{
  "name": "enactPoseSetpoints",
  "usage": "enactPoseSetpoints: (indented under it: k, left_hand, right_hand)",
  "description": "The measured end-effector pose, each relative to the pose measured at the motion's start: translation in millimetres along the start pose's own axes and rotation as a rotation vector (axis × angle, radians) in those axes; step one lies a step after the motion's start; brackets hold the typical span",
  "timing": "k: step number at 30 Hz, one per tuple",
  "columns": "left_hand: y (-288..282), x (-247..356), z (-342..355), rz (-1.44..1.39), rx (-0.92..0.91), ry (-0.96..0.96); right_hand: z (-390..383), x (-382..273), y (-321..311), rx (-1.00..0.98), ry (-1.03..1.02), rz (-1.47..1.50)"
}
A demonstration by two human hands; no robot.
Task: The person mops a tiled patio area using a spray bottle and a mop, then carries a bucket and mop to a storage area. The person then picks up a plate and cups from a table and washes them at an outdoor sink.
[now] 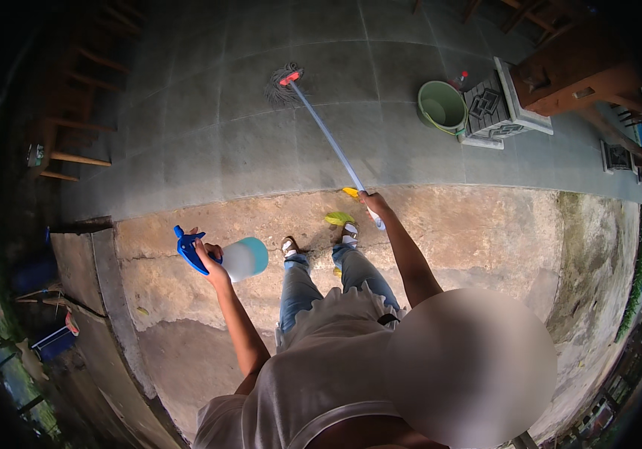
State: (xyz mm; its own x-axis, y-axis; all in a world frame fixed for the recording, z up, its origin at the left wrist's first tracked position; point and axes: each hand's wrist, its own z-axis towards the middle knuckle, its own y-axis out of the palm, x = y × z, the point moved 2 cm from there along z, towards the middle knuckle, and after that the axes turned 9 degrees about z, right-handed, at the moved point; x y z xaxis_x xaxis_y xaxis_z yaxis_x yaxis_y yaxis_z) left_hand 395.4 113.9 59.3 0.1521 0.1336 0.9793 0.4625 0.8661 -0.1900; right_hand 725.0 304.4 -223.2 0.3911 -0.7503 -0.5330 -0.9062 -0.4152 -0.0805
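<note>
My left hand (214, 263) is closed around the neck of a spray bottle (244, 259). The bottle has a blue trigger head and a translucent body with bluish liquid toward its base, and it lies tilted nearly sideways in my grip. My right hand (373, 202) grips the upper part of a mop's pale blue handle (328, 136). From there the handle slants forward and left to the mop head (282, 88), whose grey strands and red clamp rest on the dark tiles. A small yellow thing (351, 192) shows beside my right hand; I cannot tell what it is.
A green bucket (440, 105) stands on the tiles by a patterned stone pillar base (494, 105) under a wooden post (575, 67). Wooden chairs (74, 138) line the far left. Yellowish leaves (338, 218) lie by my feet on the worn concrete strip (478, 224).
</note>
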Motion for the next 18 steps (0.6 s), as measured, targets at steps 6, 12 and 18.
enactPoseSetpoints:
  k: [6,12,18]
  left_hand:
    - [-49.6,-20.7,-18.0,-0.006,0.042,-0.045]
    - [-85.5,-61.2,-20.9,-0.157,-0.069,-0.080]
    - [-123.1,-96.1,-36.9,-0.142,-0.203,-0.056]
  right_hand:
    - [-1.1,-44.6,38.5,0.028,-0.204,0.034]
    - [-70.2,125.0,11.1,0.382,-0.294,-0.269]
    - [-280.1,396.8,44.1,0.579,-0.037,-0.199]
